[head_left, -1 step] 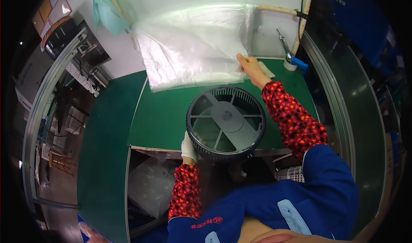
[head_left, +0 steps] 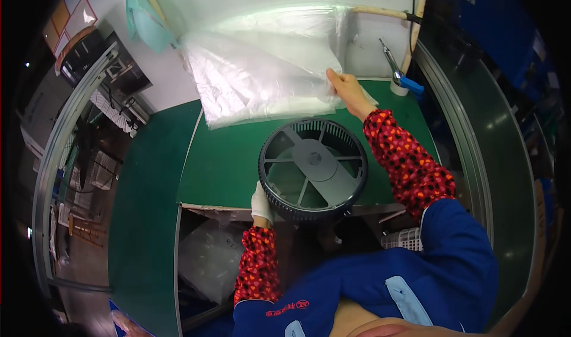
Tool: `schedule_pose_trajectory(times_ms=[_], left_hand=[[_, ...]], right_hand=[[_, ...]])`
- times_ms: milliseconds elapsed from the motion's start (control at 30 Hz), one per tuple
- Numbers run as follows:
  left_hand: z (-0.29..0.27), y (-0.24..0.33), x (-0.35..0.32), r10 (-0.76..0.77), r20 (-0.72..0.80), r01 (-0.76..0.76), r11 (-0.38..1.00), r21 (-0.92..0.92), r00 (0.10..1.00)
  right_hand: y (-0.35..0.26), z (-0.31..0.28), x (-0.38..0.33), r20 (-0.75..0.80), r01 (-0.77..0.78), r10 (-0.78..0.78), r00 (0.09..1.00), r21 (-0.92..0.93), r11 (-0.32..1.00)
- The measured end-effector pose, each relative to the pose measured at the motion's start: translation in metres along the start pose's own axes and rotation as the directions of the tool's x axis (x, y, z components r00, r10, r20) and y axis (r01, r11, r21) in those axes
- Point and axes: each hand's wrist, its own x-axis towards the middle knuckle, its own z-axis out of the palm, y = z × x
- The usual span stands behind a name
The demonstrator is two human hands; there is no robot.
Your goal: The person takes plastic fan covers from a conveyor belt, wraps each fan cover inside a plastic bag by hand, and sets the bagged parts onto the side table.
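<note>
A round, dark grey plastic housing [head_left: 315, 160], with ribbed slots round its wall and spokes meeting at a central hub, sits at the front edge of the green bench. My left hand [head_left: 261, 206], in a white glove, grips its left side; the fingers partly disappear behind the wall. Past the housing, a stack of clear plastic bags [head_left: 256, 69] spreads against the white back panel. My bare right hand [head_left: 351, 92] pinches the right edge of the top bag between thumb and fingers, and a diagonal fold runs across that bag.
Right of the bags, a metal tool with a blue handle [head_left: 410, 84] stands in a white roll-shaped holder [head_left: 399, 89]. A greenish cloth [head_left: 147, 19] hangs at the upper left. Metal rails [head_left: 458, 117] flank the bench. Below its front edge are a white basket [head_left: 403, 239] and clear plastic [head_left: 209, 256].
My right hand has shifted slightly left and up with the bag's edge, and the top bag's fold is more marked. My left hand and the housing stay in place.
</note>
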Motion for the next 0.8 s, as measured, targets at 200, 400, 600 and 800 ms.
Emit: schedule_pose_trajectory(times_ms=[200, 400, 600, 800], left_hand=[[0.028, 0.028, -0.002, 0.609, 0.365, -0.417, -0.063, 0.907, 0.704], [0.170, 0.109, -0.081, 0.855, 0.335, -0.654, 0.006, 0.757, 0.395], [0.272, 0.148, -0.090, 0.714, 0.698, -0.720, -0.513, 0.468, -0.055], [0.291, 0.167, -0.078, 0.663, 0.743, -0.883, -0.397, 0.251, -0.087]], right_hand=[[-0.078, -0.030, -0.024, 0.019, 0.057, -0.057, 0.998, 0.027, 0.998], [-0.098, -0.029, -0.036, 0.002, 0.013, -0.013, 1.000, 0.070, 0.997], [-0.111, -0.001, -0.053, 0.035, -0.011, 0.007, 0.999, 0.114, 0.993], [-0.111, -0.022, -0.064, 0.015, 0.093, -0.092, 0.996, -0.064, 0.994]])
